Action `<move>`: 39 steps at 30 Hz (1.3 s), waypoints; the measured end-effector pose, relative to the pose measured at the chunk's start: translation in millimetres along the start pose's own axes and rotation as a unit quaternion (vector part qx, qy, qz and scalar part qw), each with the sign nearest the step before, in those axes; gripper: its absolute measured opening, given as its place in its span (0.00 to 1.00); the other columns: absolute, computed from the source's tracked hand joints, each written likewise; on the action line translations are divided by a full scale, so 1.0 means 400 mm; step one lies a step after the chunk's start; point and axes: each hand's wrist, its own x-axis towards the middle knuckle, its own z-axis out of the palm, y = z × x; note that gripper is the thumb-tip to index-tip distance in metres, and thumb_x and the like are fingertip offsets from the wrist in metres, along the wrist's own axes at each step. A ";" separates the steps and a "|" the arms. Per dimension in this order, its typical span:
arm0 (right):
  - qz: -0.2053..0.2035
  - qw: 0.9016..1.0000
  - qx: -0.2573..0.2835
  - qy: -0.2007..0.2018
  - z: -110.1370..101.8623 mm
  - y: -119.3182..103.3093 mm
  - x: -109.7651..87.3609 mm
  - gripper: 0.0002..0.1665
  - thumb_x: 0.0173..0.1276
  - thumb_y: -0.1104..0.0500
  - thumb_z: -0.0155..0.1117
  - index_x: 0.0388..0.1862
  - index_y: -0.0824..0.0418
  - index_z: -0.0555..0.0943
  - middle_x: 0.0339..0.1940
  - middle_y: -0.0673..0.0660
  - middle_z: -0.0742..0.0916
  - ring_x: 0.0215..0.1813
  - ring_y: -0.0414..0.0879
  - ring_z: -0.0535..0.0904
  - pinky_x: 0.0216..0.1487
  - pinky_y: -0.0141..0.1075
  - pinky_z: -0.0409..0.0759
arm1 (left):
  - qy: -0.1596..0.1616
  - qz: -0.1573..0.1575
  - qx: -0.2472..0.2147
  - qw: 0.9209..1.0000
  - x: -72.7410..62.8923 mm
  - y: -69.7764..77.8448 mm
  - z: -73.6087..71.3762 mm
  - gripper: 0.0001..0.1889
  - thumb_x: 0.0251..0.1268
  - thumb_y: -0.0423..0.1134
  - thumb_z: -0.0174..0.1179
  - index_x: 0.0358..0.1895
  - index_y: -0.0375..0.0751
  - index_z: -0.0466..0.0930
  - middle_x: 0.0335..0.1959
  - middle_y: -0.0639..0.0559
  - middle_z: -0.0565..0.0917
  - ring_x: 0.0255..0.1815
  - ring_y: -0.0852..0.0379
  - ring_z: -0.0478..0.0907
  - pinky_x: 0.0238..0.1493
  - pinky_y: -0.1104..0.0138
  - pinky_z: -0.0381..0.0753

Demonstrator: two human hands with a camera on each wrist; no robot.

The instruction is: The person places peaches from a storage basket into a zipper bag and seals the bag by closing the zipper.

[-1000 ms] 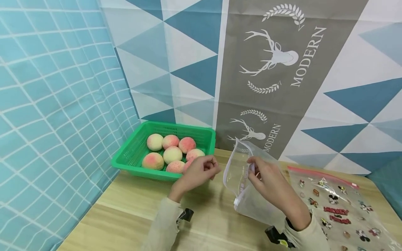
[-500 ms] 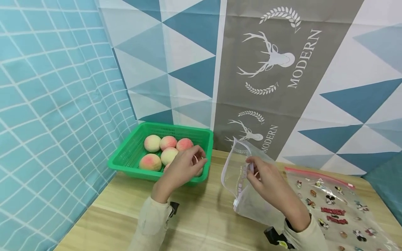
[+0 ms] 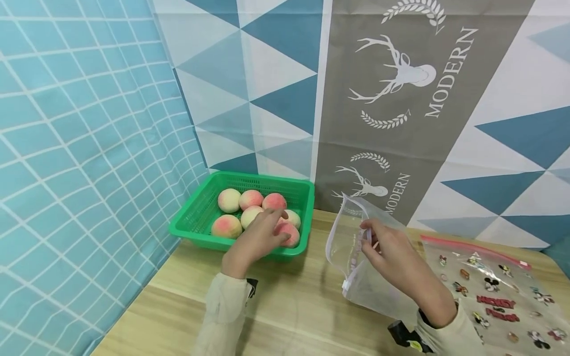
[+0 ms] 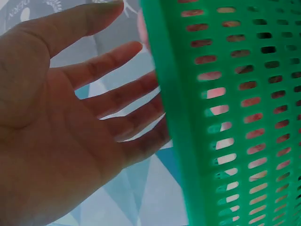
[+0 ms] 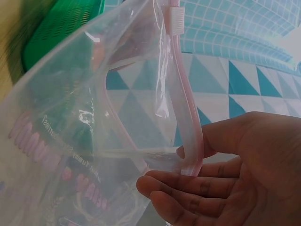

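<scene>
My left hand (image 3: 256, 240) hangs over the front right part of a green plastic basket (image 3: 196, 239), fingers spread above the peaches. In the left wrist view the fingers (image 4: 101, 63) reach past the basket's rim; whether they touch a peach cannot be told. A pink peach (image 3: 288, 234) lies beside the fingertips at the right end, and a yellow-pink peach (image 3: 226, 226) sits farther left. My right hand (image 3: 396, 257) pinches the mouth edge of a clear zip bag (image 3: 378, 289) between thumb and fingers. The bag's mouth gapes toward the basket, its white slider (image 5: 177, 20) at one end.
A larger clear bag with a red zip strip and cartoon prints (image 3: 494, 291) lies flat at the right of the wooden table (image 3: 285, 316). A patterned backdrop (image 3: 285, 99) rises right behind the basket, and a blue checked cloth (image 3: 89, 163) at the left.
My left hand has moved left from between basket and bag to above the peaches, and its curled fingers have spread. My right hand keeps its hold on the bag. The head view shifts slightly.
</scene>
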 end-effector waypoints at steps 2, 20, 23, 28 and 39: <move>0.002 1.000 0.002 0.000 -0.003 -0.002 0.001 0.13 0.69 0.68 0.56 0.51 0.66 0.78 0.30 0.47 0.82 0.31 0.37 0.79 0.31 0.32 0.80 | -0.011 -0.001 0.005 1.000 0.003 -0.005 0.004 0.18 0.66 0.38 0.65 0.57 0.38 0.76 0.54 0.47 0.79 0.48 0.50 0.73 0.48 0.59 0.76; 0.008 1.000 -0.003 -0.008 -0.014 -0.011 0.017 0.13 0.69 0.66 0.58 0.51 0.67 0.78 0.30 0.49 0.84 0.32 0.39 0.80 0.30 0.33 0.80 | -0.046 0.003 0.015 0.999 0.000 -0.052 0.013 0.16 0.65 0.39 0.65 0.53 0.41 0.75 0.28 0.55 0.75 0.31 0.56 0.71 0.35 0.64 0.72; 0.011 1.000 -0.004 -0.012 -0.016 -0.011 0.015 0.12 0.69 0.66 0.58 0.51 0.67 0.78 0.30 0.49 0.84 0.32 0.39 0.80 0.30 0.33 0.79 | -0.046 -0.005 0.014 0.999 0.002 -0.049 0.014 0.15 0.66 0.41 0.66 0.52 0.43 0.76 0.27 0.55 0.75 0.31 0.56 0.71 0.35 0.64 0.72; 0.014 1.000 -0.011 -0.010 -0.014 -0.005 0.009 0.12 0.69 0.66 0.58 0.50 0.65 0.78 0.29 0.48 0.83 0.32 0.38 0.80 0.29 0.33 0.79 | -0.031 -0.019 0.015 0.999 0.002 -0.042 0.010 0.19 0.65 0.43 0.66 0.57 0.42 0.77 0.38 0.54 0.81 0.38 0.55 0.75 0.43 0.62 0.77; 0.007 1.000 -0.010 -0.003 -0.005 0.002 0.000 0.11 0.68 0.67 0.57 0.49 0.64 0.79 0.28 0.46 0.82 0.31 0.37 0.80 0.30 0.32 0.79 | 0.036 0.007 0.017 0.999 -0.002 -0.029 -0.013 0.24 0.63 0.40 0.66 0.62 0.41 0.75 0.45 0.52 0.84 0.42 0.57 0.78 0.52 0.59 0.80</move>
